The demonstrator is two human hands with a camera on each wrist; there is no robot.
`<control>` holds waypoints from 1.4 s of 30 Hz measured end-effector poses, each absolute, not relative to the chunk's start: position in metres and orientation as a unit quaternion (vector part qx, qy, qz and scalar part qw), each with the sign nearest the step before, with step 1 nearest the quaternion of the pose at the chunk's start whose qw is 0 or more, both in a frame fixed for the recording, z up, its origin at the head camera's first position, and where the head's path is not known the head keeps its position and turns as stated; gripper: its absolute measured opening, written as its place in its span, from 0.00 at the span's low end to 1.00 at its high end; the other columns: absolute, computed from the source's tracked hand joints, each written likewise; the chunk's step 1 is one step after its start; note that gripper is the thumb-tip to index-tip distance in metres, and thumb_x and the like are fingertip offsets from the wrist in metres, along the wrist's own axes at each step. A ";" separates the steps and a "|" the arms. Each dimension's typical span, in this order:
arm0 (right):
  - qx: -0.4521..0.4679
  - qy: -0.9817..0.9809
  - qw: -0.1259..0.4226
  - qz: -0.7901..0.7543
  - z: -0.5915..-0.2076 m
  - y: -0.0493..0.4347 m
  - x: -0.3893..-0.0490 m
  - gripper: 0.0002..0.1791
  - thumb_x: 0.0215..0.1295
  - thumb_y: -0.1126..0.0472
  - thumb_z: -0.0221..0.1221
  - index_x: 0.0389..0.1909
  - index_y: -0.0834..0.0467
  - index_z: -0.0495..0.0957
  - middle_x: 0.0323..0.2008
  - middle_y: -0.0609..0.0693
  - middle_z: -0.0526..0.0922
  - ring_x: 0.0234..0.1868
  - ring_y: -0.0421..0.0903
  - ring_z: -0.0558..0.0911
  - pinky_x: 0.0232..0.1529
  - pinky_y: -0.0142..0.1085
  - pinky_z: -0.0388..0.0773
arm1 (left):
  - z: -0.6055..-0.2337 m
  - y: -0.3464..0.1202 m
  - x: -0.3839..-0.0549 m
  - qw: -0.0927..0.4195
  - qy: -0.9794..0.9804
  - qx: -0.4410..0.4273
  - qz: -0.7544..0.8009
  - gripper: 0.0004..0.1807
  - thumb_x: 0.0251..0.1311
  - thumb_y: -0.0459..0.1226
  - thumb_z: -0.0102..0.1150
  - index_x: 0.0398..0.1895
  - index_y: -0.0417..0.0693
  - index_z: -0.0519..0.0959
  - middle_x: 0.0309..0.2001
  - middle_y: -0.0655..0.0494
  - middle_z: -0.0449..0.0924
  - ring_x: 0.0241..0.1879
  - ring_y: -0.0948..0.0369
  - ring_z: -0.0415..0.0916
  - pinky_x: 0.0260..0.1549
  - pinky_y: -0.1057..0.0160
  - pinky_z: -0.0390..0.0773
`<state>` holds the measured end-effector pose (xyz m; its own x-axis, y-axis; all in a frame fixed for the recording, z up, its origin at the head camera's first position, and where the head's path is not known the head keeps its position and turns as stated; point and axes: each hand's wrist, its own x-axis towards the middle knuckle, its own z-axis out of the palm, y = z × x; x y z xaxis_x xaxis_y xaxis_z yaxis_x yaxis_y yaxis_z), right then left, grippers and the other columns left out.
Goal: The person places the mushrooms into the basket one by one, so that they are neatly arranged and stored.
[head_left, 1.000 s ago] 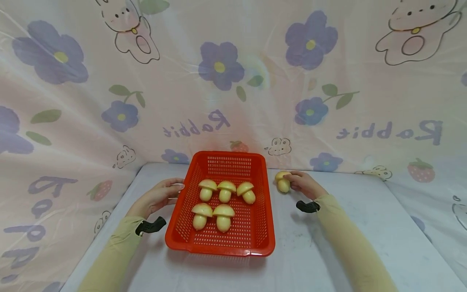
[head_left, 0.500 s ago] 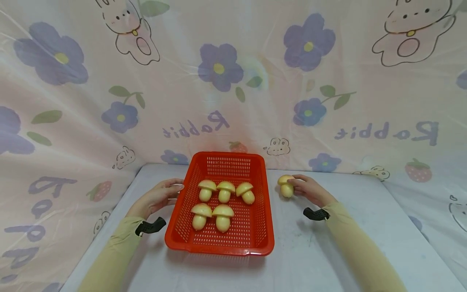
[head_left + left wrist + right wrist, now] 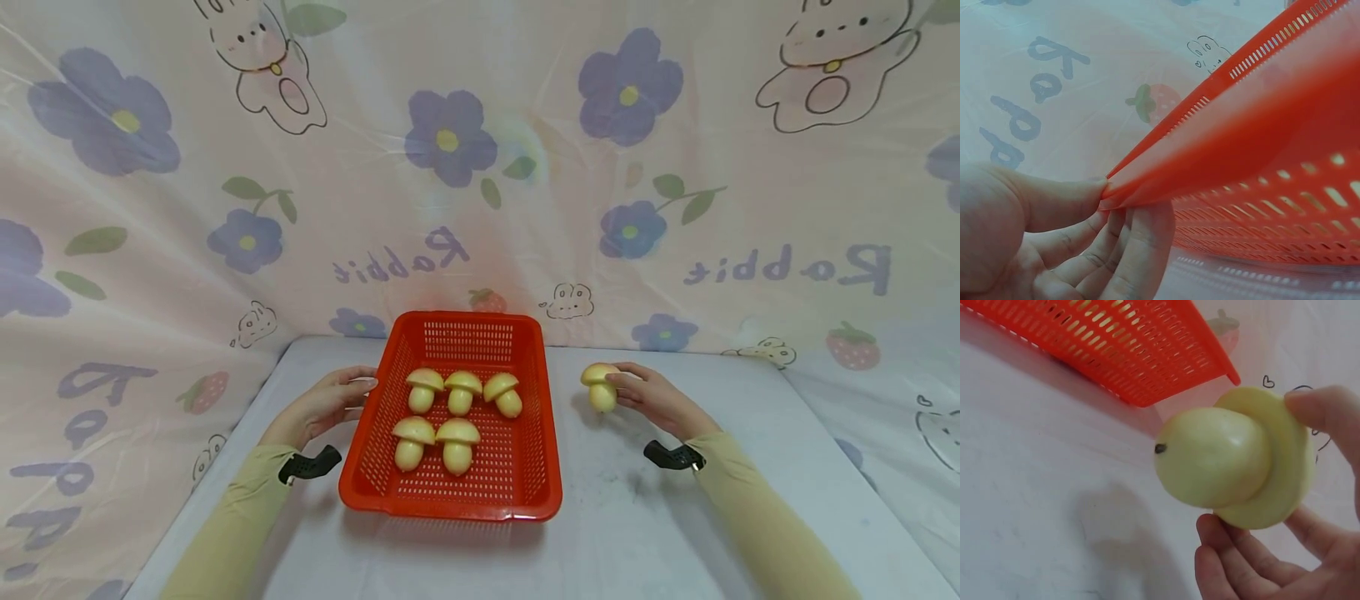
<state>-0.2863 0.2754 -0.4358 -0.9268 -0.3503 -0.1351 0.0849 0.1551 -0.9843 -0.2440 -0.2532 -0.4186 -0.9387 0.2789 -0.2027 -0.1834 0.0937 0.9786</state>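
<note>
My left hand [image 3: 322, 407] grips the left rim of a red plastic basket [image 3: 551, 433], thumb above and fingers beneath in the left wrist view. Several pale-yellow mushroom-shaped pieces [image 3: 459, 446] lie inside it in two rows, caps toward the far side. To the right of the basket, my right hand [image 3: 660, 400] holds another mushroom-shaped piece [image 3: 1216, 456] by its cap, between thumb and fingers. In the right wrist view its rounded stem bears a small dark spot at the tip. A shadow on the table shows apart from this piece, which looks raised.
The basket stands on a white-covered table [image 3: 622, 533], its open slotted walls casting a shadow in front. A printed curtain [image 3: 525, 233] with flowers and rabbits hangs close behind the table and along its left side.
My right hand has moved right and toward me, carrying the mushroom-shaped piece farther from the basket. The left hand and basket have stayed nearly still.
</note>
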 end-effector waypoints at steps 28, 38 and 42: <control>-0.168 0.736 0.154 -0.638 -0.370 0.217 -0.253 0.31 0.70 0.53 0.55 0.65 0.67 0.60 0.57 0.62 0.68 0.53 0.49 0.77 0.56 0.39 0.73 | -0.421 -0.255 -0.244 0.175 0.715 0.036 0.676 0.27 0.71 0.39 0.50 0.67 0.35 0.59 0.50 0.46 0.78 0.44 0.56 0.79 0.43 0.56 0.80; -0.192 0.727 0.174 -0.636 -0.359 0.188 -0.246 0.28 0.68 0.53 0.58 0.62 0.63 0.65 0.54 0.61 0.71 0.53 0.53 0.75 0.56 0.40 0.73 | -0.422 -0.255 -0.244 0.175 0.715 0.035 0.676 0.28 0.70 0.40 0.52 0.67 0.35 0.60 0.48 0.48 0.79 0.44 0.56 0.79 0.43 0.57 0.80; -0.204 0.722 0.185 -0.635 -0.359 0.177 -0.245 0.28 0.67 0.54 0.58 0.62 0.64 0.65 0.54 0.60 0.72 0.54 0.53 0.75 0.57 0.41 0.72 | -0.421 -0.254 -0.244 0.173 0.717 0.033 0.675 0.28 0.70 0.39 0.51 0.67 0.35 0.59 0.49 0.47 0.78 0.44 0.56 0.79 0.43 0.57 0.80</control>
<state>-0.2450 0.1768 -0.3589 -0.8486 -0.5289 -0.0084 -0.0588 0.1100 -0.9922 -0.2445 -0.2542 -0.4212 -0.9377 0.2813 -0.2037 -0.1864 0.0874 0.9786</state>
